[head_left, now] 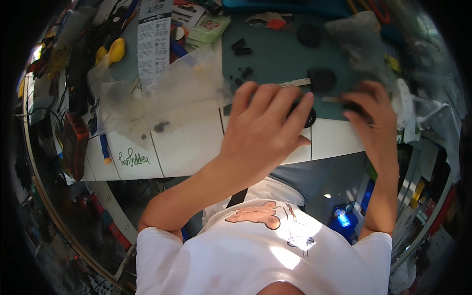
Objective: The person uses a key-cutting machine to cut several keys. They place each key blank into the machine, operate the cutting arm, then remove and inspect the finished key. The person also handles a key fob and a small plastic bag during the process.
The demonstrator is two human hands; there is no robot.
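Observation:
My left hand (268,115) reaches over the front edge of a green mat, its fingers bent downward. Between its thumb and index finger shows a small black rounded piece (310,118), mostly hidden by the hand. To the right, my right hand (371,115) is curled round a dark object with a thin metal tip (332,100) pointing left; motion blur hides its exact kind. Just beyond both hands lies a car key with a black head (322,79) and a silver blade. Its blade reaches left, partly behind my left fingers.
Small black parts (241,47) lie on the green mat (280,59), with a round black piece (309,35) farther back. Clear plastic bags (167,93) cover the left side. Another bag (359,42) sits at the back right. A red-and-black device (75,147) stands at the left edge.

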